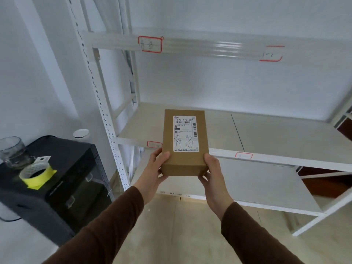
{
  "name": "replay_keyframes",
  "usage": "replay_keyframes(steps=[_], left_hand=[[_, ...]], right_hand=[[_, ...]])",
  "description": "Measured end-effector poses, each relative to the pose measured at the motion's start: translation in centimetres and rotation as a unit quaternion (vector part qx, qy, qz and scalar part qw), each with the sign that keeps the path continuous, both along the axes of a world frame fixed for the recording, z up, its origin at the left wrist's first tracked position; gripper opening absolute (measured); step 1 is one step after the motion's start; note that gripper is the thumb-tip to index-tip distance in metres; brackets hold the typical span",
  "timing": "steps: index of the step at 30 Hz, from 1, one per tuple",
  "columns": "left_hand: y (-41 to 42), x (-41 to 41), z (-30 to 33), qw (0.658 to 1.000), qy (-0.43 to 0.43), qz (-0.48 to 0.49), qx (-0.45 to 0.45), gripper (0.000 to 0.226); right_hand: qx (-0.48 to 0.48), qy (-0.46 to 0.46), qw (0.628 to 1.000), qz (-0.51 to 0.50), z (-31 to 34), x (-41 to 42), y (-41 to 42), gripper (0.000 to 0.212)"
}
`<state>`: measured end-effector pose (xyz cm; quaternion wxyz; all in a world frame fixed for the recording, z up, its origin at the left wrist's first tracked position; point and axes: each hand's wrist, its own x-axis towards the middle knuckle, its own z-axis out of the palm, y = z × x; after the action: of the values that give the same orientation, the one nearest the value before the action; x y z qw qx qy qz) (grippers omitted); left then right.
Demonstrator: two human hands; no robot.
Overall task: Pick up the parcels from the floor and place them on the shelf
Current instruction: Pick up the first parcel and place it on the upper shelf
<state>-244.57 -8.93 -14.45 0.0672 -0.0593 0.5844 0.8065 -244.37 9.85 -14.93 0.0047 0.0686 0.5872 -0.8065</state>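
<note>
A brown cardboard parcel (168,141) with a white shipping label and black handwriting is held up in front of the white metal shelf (266,134). My left hand (158,168) grips its near left corner and my right hand (211,174) grips its near right corner. The parcel hovers over the front edge of the middle shelf board, tilted with its label facing me. Both arms wear brown sleeves.
The shelf has an upper board (190,44), a middle board and a low board (257,183), with red-bordered tags on the front rails. At left, a black cabinet (62,183) carries a yellow tape roll (36,174) and a glass jar (11,149).
</note>
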Motion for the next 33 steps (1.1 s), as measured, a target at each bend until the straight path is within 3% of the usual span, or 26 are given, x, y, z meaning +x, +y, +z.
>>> replay_keyframes(steps=[4,8,13,16,18,22,24,28,31,33], left_hand=[[-1.8,-5.3,1.0,0.992,0.117,0.032,-0.019,0.059],[-3.4,-10.4,4.0,0.966,0.230,0.082,-0.082,0.060],[-4.7,-14.6,10.9,0.928,0.320,0.168,-0.087,0.077],[-5.6,-16.3,16.2,0.893,0.381,0.218,-0.103,0.072],[-6.2,-17.5,19.7,0.874,0.412,0.231,-0.119,0.066],[-7.1,-20.1,25.3,0.868,0.433,0.206,-0.129,0.037],[-7.6,-21.6,27.1,0.865,0.443,0.180,-0.150,0.034],[-9.3,-25.6,29.2,0.859,0.409,0.175,-0.253,0.057],[-10.5,-28.3,29.8,0.828,0.365,0.198,-0.377,0.077],[-10.9,-29.6,29.9,0.819,0.344,0.199,-0.414,0.087]], right_hand=[[0.044,0.111,0.993,0.011,1.9,-5.8,-1.7,0.061],[0.075,0.224,0.971,0.028,5.6,-11.6,-3.5,0.062],[0.078,0.349,0.934,0.014,12.3,-16.6,-6.3,0.077],[0.124,0.412,0.903,0.004,16.3,-18.9,-7.7,0.097],[0.147,0.431,0.890,-0.004,18.8,-20.4,-8.3,0.097],[0.213,0.427,0.877,-0.058,23.5,-23.2,-9.1,0.078],[0.265,0.437,0.855,-0.088,25.5,-24.6,-9.3,0.069],[0.389,0.406,0.817,-0.128,28.8,-27.8,-9.0,0.069],[0.477,0.388,0.775,-0.147,29.7,-29.4,-9.1,0.066],[0.515,0.375,0.754,-0.159,29.8,-30.3,-9.3,0.062]])
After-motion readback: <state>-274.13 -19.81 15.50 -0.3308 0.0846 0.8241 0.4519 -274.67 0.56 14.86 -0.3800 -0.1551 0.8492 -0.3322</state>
